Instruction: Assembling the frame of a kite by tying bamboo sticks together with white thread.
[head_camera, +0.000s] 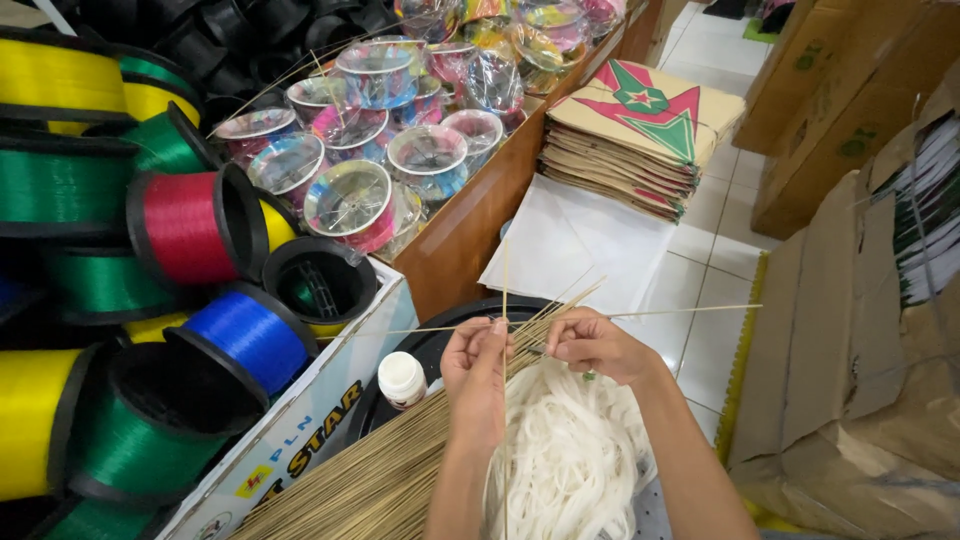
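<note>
White strips (570, 450) lie heaped nearest the lens, under both forearms. Just above them the left hand (478, 372) pinches one thin bamboo stick (504, 300) upright, its long axis running from six to twelve o'clock. At three o'clock of that grip, almost touching, the right hand (598, 345) closes on a crossing stick (680, 312) lying from nine to three o'clock. Below, toward seven o'clock, a sheaf of sticks (370, 480) fans out; a small white-capped bottle (402, 378) stands at nine o'clock.
</note>
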